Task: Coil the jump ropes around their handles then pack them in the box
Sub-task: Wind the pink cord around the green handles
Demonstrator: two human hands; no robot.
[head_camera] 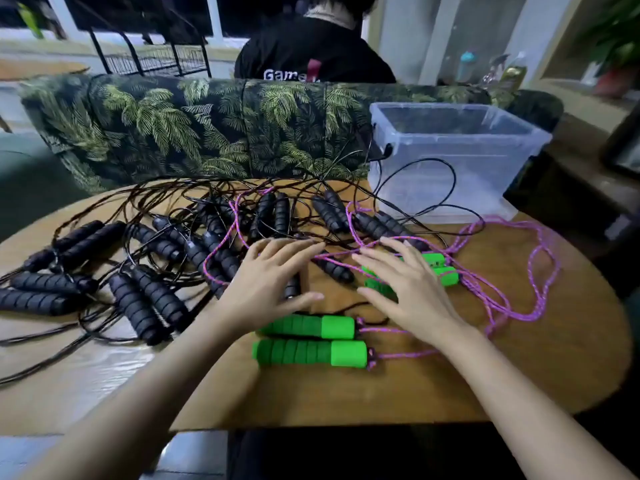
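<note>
Several black-handled jump ropes [138, 299] lie tangled across the left and middle of the wooden table [519, 358]. A pair of green handles [311, 351] with purple rope [502, 299] lies near the front edge. A second green pair [443, 268] is partly under my right hand [408, 289]. My left hand [273, 282] hovers flat over a black handle [332, 268], fingers spread. Both hands are open and hold nothing. A clear plastic box [450, 161] stands empty at the back right.
A sofa back with a palm-leaf print [207, 126] runs behind the table. A person in a black shirt [311, 50] sits beyond it, facing away. Bottles [491, 71] stand on a ledge at the far right.
</note>
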